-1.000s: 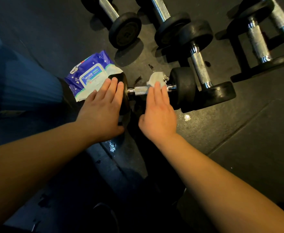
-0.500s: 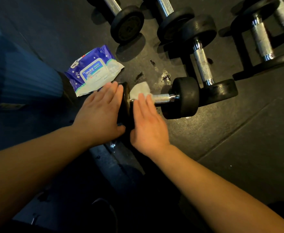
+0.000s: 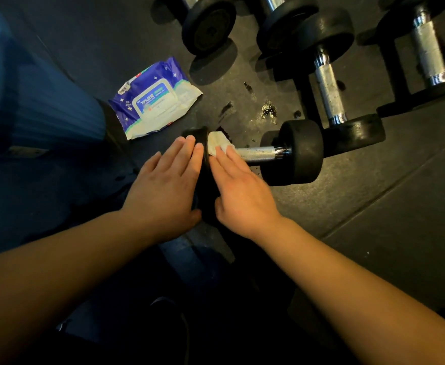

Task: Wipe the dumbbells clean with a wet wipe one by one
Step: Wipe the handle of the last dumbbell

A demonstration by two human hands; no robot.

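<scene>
A black dumbbell (image 3: 299, 151) with a chrome handle lies on the dark rubber floor in the middle of the view. My left hand (image 3: 163, 185) rests flat with straight fingers against the outer face of its left weight. My right hand (image 3: 238, 189) presses a white wet wipe (image 3: 216, 144) with straight fingers onto the left end of the handle, right beside that weight. The left weight is mostly hidden between my two hands.
A blue and white pack of wet wipes (image 3: 154, 100) lies on the floor to the upper left. Several other dumbbells (image 3: 331, 93) lie behind and to the right. Wet spots (image 3: 268, 110) mark the floor. A blue ribbed object (image 3: 37, 101) stands at the left.
My right hand has slid the wipe leftward along the handle, from the right weight to the left one. My left hand has stayed on the left weight.
</scene>
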